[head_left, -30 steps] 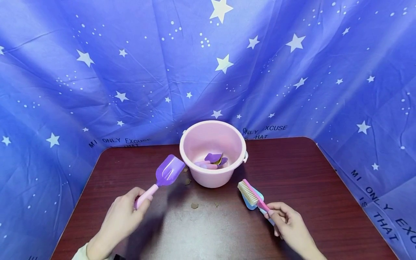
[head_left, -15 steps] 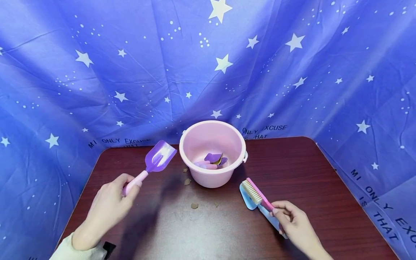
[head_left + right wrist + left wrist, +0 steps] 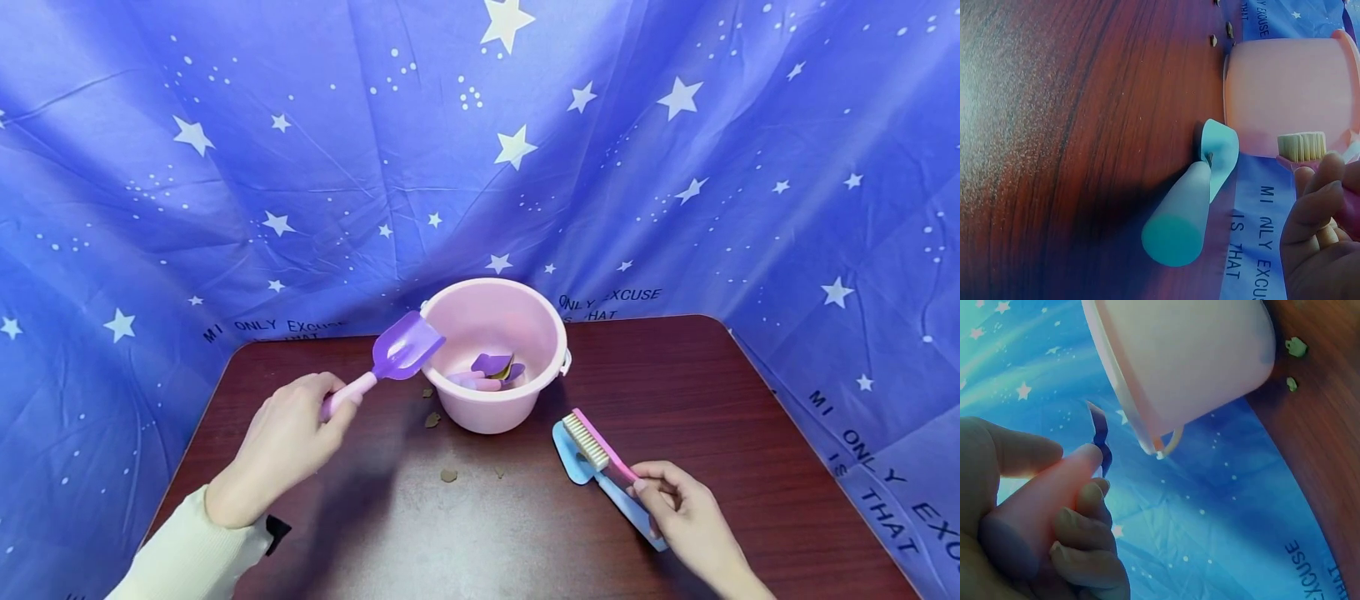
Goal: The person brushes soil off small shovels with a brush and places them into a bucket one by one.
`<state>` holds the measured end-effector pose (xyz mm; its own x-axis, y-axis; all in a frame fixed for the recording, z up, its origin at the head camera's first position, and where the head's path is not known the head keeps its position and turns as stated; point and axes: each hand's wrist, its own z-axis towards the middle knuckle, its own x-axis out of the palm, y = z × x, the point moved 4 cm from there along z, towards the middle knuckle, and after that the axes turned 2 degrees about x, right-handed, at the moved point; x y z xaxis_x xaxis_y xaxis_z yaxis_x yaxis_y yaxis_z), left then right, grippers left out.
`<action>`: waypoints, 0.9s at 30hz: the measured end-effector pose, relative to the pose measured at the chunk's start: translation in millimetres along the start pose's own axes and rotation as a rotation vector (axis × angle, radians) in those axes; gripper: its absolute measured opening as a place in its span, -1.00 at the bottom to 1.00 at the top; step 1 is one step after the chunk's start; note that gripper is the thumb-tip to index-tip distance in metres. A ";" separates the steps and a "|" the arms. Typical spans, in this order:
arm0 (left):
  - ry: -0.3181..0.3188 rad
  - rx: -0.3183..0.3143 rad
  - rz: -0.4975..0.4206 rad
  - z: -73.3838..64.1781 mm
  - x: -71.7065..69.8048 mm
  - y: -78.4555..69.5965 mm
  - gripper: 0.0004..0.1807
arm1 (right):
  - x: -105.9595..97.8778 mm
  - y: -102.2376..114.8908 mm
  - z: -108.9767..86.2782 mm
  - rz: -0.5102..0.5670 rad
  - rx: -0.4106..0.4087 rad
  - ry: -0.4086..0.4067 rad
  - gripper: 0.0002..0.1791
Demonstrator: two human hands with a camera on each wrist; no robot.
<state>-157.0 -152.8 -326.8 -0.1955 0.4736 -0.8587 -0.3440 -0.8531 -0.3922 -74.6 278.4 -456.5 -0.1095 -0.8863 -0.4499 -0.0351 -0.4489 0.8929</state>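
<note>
In the head view my left hand [image 3: 288, 442] grips the pink handle of a purple toy shovel [image 3: 408, 343]. The shovel's blade is raised and overlaps the left rim of a pink bucket [image 3: 487, 412]; contact cannot be told. In the left wrist view, fingers [image 3: 1088, 528] curl round the handle. My right hand [image 3: 693, 517] pinches a pink brush [image 3: 588, 442] with cream bristles. Beneath the brush lies a blue toy shovel [image 3: 630, 508], its handle running towards the right hand. Inside the bucket are purple and pink pieces [image 3: 491, 365], partly hidden by the wall.
Several brown flakes lie on the dark wooden table [image 3: 675, 375], among them one flake [image 3: 448, 475] in front of the bucket and another flake [image 3: 432, 420] at its left. A blue star-printed curtain [image 3: 337, 167] surrounds the table's back and sides.
The left hand has moved the purple shovel up, first leftward, then right to the bucket's rim. The right hand with the brush has shifted slightly right, uncovering more of the blue shovel.
</note>
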 end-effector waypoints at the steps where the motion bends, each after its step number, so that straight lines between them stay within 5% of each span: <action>1: 0.001 0.004 0.004 2.9 0.8 -1.9 -0.85 | -0.2 -0.6 0.0 -0.001 -0.003 -0.001 -0.82; 12: 0.025 0.099 0.043 35.9 13.6 -31.5 -0.83 | -1.5 -2.1 0.3 -0.013 -0.023 -0.010 -0.83; 20: 0.052 0.136 0.032 51.6 28.6 -47.9 -0.62 | -3.3 -3.3 -0.6 -0.020 -0.025 -0.015 -0.83; 27: 0.086 0.175 0.056 65.5 43.3 -56.0 -0.75 | -1.7 -2.2 -2.1 -0.009 -0.027 -0.012 -0.83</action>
<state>-206.3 -70.2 -320.4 -0.1424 0.3998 -0.9055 -0.4906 -0.8231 -0.2862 -72.3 280.7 -457.8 -0.1214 -0.8810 -0.4572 -0.0091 -0.4596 0.8881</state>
